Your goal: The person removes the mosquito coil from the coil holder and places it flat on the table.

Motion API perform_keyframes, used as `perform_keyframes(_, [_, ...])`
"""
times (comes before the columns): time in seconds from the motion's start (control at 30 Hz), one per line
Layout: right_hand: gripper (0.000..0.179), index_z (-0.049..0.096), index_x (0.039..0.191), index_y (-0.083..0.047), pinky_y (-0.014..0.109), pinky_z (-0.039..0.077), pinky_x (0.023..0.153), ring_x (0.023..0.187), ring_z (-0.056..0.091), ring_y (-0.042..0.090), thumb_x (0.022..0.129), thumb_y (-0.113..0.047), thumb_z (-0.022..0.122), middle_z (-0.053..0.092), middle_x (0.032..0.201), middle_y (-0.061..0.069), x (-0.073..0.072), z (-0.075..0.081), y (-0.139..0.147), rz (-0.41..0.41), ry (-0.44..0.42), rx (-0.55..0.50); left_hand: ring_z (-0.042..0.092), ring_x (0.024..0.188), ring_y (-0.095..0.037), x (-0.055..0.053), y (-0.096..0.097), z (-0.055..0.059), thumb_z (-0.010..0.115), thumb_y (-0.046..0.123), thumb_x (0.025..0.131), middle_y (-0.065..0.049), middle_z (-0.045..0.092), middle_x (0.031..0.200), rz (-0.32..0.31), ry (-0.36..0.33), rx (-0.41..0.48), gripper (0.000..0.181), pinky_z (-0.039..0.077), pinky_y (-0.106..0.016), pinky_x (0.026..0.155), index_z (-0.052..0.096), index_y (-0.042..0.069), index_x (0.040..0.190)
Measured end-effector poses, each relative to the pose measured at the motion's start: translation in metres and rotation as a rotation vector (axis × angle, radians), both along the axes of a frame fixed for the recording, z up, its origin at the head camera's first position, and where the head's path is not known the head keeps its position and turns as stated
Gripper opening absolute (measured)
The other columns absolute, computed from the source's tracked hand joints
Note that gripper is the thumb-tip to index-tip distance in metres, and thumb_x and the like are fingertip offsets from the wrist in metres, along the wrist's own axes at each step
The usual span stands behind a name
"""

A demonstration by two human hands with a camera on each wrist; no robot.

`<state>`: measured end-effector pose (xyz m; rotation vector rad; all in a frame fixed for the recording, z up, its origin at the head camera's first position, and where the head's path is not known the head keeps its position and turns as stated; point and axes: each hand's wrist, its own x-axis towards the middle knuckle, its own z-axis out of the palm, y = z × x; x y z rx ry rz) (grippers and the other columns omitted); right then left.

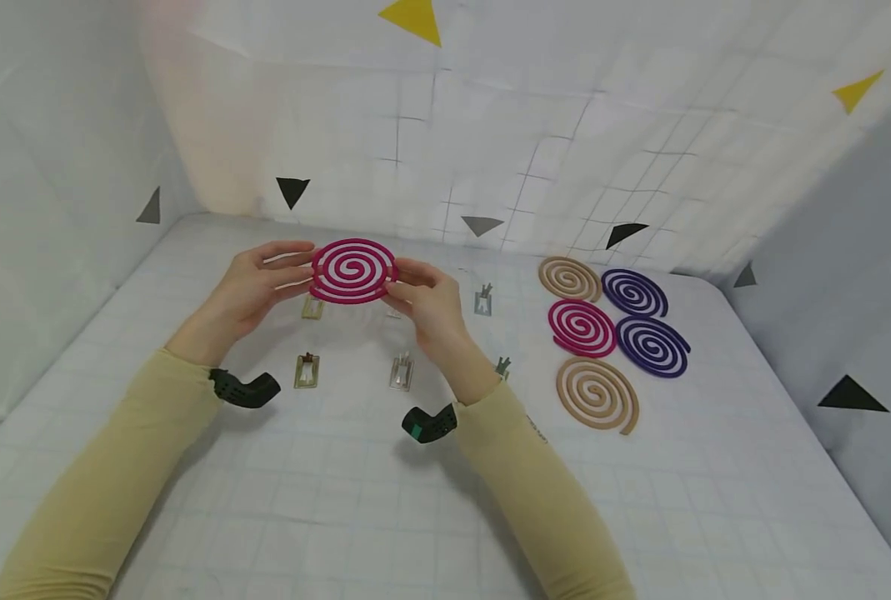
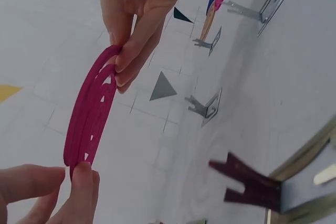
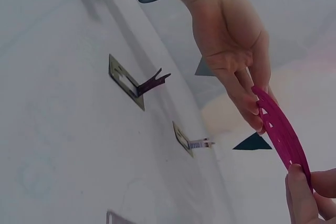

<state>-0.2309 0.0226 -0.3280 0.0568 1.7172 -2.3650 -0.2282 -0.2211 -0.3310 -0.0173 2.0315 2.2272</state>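
Observation:
Both hands hold up a magenta mosquito coil (image 1: 352, 272) above the table, its spiral face toward the head camera. My left hand (image 1: 253, 283) pinches its left edge. On the opposite edge, my right hand (image 1: 433, 304) grips it between thumb and fingers. The left wrist view shows the coil (image 2: 92, 111) nearly edge-on, with the right hand (image 2: 139, 19) at its upper end. Under the hands stand small metal coil stands with upright prongs, among them a brass-coloured one (image 1: 306, 372) and a silver one (image 1: 402, 373). Another stand (image 1: 503, 367) is partly hidden by the right wrist.
To the right several more coils lie flat: tan (image 1: 598, 393), magenta (image 1: 583, 327) and dark blue (image 1: 653, 346). A silver stand (image 1: 483, 301) is between them and the right hand. White sheeting (image 1: 520, 150) with triangle markers rises behind the table.

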Motion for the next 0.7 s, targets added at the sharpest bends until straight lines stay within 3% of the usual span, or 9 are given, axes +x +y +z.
perform_keyframes(0.3, [0.037,0.06,0.13,0.0,0.032,0.058,0.09,0.105,0.066,0.022,0.094,0.003,0.063,0.061,0.121,0.014,0.005,-0.001,0.026,0.044,0.027,0.038,0.065,0.107,-0.01,0.004,0.022,0.0,0.06,0.007,0.099,-0.019,0.045,0.151,-0.012,-0.025,-0.036,0.05,0.056,-0.022,0.089,0.044,0.002,0.146])
perform_keyframes(0.7, [0.037,0.061,0.13,0.001,0.032,0.058,0.088,0.104,0.066,0.021,0.093,0.005,0.062,0.063,0.123,0.014,0.009,-0.001,0.058,0.014,0.032,0.047,0.064,0.112,-0.016,0.002,0.051,-0.001,0.06,0.005,0.098,-0.02,0.048,0.148,-0.043,-0.005,-0.021,0.049,0.055,-0.027,0.092,0.045,0.0,0.144])
